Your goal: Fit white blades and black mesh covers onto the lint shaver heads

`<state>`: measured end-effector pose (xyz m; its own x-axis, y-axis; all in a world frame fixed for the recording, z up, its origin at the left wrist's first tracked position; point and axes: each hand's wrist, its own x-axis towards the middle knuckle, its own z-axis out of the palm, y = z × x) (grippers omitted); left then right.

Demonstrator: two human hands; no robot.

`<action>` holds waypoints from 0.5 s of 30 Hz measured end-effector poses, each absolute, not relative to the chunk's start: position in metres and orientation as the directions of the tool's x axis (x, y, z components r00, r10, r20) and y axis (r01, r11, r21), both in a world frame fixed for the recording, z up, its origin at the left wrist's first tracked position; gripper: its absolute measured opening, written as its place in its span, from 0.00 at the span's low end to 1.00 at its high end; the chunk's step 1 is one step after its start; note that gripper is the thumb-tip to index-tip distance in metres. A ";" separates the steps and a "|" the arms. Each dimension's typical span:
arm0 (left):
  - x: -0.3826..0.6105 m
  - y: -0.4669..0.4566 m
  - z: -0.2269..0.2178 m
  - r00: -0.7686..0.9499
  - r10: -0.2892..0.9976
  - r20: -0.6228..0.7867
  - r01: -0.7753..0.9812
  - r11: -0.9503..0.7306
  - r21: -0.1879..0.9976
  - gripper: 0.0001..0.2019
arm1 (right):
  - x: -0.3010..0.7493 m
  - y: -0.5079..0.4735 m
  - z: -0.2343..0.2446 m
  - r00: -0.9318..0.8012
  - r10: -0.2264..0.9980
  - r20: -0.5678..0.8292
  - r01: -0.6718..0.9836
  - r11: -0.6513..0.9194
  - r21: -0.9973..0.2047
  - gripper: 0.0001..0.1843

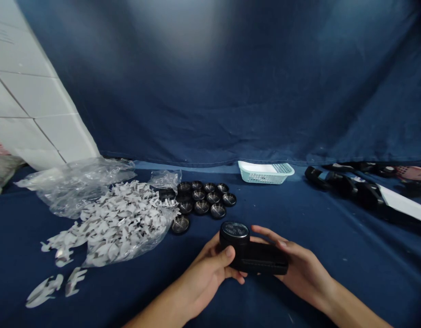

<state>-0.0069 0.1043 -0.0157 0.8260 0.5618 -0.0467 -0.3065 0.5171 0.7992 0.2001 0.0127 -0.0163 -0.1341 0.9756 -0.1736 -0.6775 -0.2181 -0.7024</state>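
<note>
Both hands hold one black handheld device [254,257] with a round meshed head [234,230] at its left end. My left hand [210,271] wraps its fingers around the device just under the round head, thumb on top. My right hand [295,269] cradles the body from the right and below, fingers curled along its far side. The device is held low over the blue cloth [299,218], near the front edge.
Several round black caps with metal mesh [203,200] lie grouped behind the hands. A pile of small white cut pieces [118,223] spreads over clear plastic bags [77,182] at left. A pale basket [265,172] stands at the back; more black devices [347,184] lie at right.
</note>
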 end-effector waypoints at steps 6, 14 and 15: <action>-0.008 0.106 -0.014 0.873 0.488 -0.015 -0.316 0.589 0.744 0.25 | 0.198 0.013 -0.009 -0.168 0.971 -0.172 -0.685 -0.240 -0.688 0.21; -0.009 0.105 -0.008 0.904 0.426 -0.022 -0.281 0.633 0.721 0.28 | 0.193 0.011 -0.011 -0.225 0.967 -0.116 -0.687 -0.242 -0.685 0.24; -0.009 0.106 -0.009 0.895 0.444 -0.040 -0.281 0.632 0.722 0.27 | 0.192 0.010 -0.012 -0.222 0.968 -0.120 -0.685 -0.242 -0.687 0.24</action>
